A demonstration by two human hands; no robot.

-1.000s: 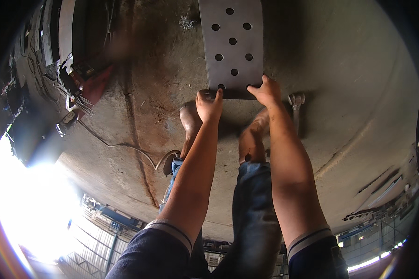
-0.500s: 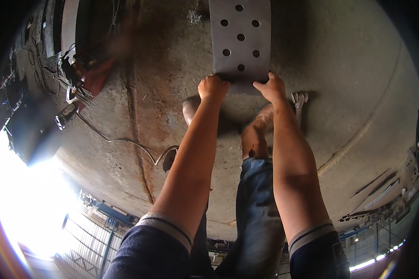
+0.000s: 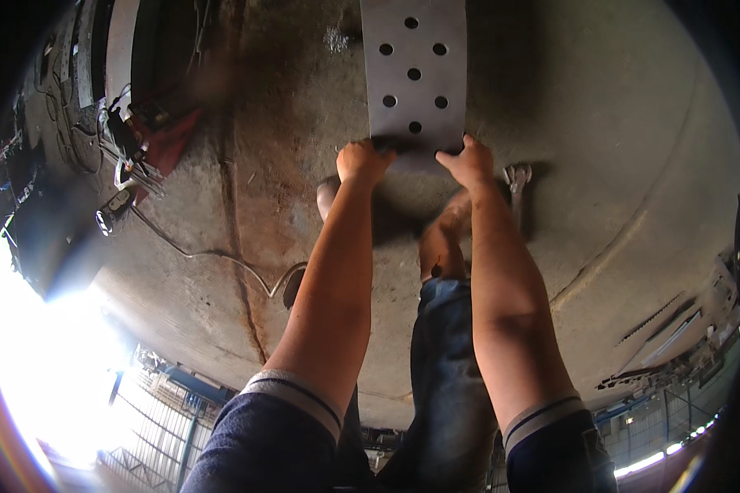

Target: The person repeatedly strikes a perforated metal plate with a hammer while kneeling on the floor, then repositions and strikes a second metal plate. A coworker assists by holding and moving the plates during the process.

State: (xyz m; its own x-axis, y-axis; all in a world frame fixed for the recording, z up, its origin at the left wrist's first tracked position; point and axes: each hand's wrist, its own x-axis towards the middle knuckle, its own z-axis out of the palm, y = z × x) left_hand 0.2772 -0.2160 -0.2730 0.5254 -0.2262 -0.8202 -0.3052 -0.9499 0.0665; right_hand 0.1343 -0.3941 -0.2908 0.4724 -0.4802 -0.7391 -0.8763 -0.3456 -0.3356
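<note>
A long grey metal plate (image 3: pixel 427 78) with several round holes stretches from my hands out past the top edge of the view. My left hand (image 3: pixel 365 163) grips its near left corner, thumb lying over the upper face. At the near right corner my right hand (image 3: pixel 470 164) is closed on the same plate, its thumb pointing inward. The fingers of both hands are mostly hidden under the plate. The plate's far end is out of view.
On the concrete floor (image 3: pixel 592 164) to the left sits a red box-shaped machine (image 3: pixel 168 135) with cables and thin rods. A cable (image 3: pixel 210 253) curves toward my left foot. A metal tool-like piece (image 3: pixel 517 177) lies by my right leg. Flat metal strips (image 3: pixel 666 329) lie far right.
The plate and both hands sit slightly lower and further left in the view. Both hands keep their hold on it.
</note>
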